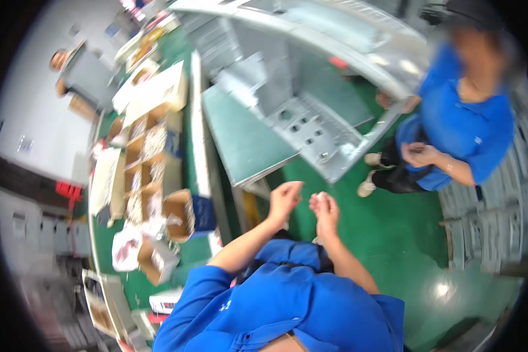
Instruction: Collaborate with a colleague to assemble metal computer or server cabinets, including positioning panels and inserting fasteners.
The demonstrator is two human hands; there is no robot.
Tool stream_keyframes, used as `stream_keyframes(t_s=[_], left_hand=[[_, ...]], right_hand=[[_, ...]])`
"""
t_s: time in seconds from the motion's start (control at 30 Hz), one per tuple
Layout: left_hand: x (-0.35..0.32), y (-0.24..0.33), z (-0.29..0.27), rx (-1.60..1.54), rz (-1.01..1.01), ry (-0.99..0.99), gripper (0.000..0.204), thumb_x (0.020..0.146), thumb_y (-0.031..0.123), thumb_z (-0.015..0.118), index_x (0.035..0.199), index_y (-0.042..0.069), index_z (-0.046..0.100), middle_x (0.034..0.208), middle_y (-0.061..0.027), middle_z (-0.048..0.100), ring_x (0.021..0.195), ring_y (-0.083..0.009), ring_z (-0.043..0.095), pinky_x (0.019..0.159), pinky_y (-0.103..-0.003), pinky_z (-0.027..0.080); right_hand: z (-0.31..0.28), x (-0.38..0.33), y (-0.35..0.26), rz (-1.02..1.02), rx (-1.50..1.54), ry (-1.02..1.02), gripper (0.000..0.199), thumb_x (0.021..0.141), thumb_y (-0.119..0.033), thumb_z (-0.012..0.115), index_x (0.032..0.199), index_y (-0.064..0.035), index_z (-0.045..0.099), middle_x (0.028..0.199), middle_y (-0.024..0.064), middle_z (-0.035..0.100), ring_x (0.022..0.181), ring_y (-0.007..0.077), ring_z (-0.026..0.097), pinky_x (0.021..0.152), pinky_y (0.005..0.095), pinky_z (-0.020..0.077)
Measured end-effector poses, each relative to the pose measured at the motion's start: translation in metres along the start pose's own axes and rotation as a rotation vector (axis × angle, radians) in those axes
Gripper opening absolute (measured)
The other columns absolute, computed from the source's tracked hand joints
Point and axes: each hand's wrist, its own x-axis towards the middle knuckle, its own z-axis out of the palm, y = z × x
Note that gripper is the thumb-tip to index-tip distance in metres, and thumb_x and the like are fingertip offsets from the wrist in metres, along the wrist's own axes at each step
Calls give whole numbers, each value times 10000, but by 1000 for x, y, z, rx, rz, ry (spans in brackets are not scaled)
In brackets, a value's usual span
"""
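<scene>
1. While I look down from the head camera, both my forearms rise from blue sleeves at 6 o'clock and my hands meet near the centre of the view.
2. Left hand (284, 198): raised just left of centre, fingers loosely curled with the tips drawn together; motion blur hides whether they pinch anything, so I cannot tell.
3. Right hand (324, 208): just beside the left, toward 3 o'clock from it, fingers curled around small pale bits (321, 198) at the fingertips. They are too blurred to name. The hands are near each other but apart.
4. Green floor (393, 234): lies beneath both hands and spreads toward 4 o'clock.
5. Grey metal cabinet (311, 123): lies tipped open at 12 o'clock from my hands, its perforated inner panel facing up, with a flat grey door panel (243, 138) at its 9 o'clock side.
6. Co-worker (463, 129): in a blue shirt at 2 o'clock, crouched beside the cabinet's right edge, both hands held together in front of the body.
7. Cardboard boxes (149, 176): a row of open boxes with small parts runs along a bench from 9 to 11 o'clock, well apart from my hands.
8. Grey ribbed trays (487, 229): stacked at 3 to 4 o'clock, behind the co-worker.
</scene>
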Motion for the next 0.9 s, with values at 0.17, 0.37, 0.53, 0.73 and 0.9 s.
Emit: stream_keyframes(t_s=[0.17, 0.37, 0.53, 0.73, 0.9], left_hand=[[85, -22, -64, 540, 452, -41, 411, 776, 82, 525, 1171, 73, 411, 1045, -141, 474, 868, -217, 510, 672, -299, 456], [137, -39, -132, 1064, 770, 18, 538, 721, 275, 596, 1160, 32, 402, 1160, -181, 405, 1075, -360, 372, 905, -403, 316], [142, -42, -139, 1207, 822, -34, 555, 730, 352, 571, 1164, 49, 402, 1216, -157, 366, 1139, -340, 317, 942, -407, 267], [143, -39, -141, 1210, 765, -35, 550, 724, 394, 556, 1145, 64, 428, 1219, -153, 364, 1148, -341, 307, 945, -414, 257], [143, -36, -141, 1167, 790, -52, 552, 715, 397, 567, 1132, 60, 438, 1211, -167, 363, 1138, -347, 313, 944, -420, 258]], right_hand=[[-28, 31, 14, 178, 249, 76, 135, 791, -64, 520, 905, 5, 497, 867, 116, 558, 733, 174, 557, 665, 264, 471], [-72, 65, 57, 289, 542, -10, 61, 770, -12, 515, 829, 3, 513, 750, 70, 532, 697, 157, 537, 653, 242, 482], [-50, 87, 67, 323, 497, 211, 109, 796, -35, 515, 894, 11, 519, 864, 90, 549, 820, 177, 541, 727, 260, 463], [-17, 132, 90, 327, 758, 261, 104, 819, -28, 479, 906, 24, 500, 897, 117, 554, 861, 184, 536, 754, 275, 467], [-3, 171, 111, 261, 1067, 231, 130, 805, -30, 488, 921, 26, 512, 939, 120, 551, 879, 186, 532, 777, 283, 461]])
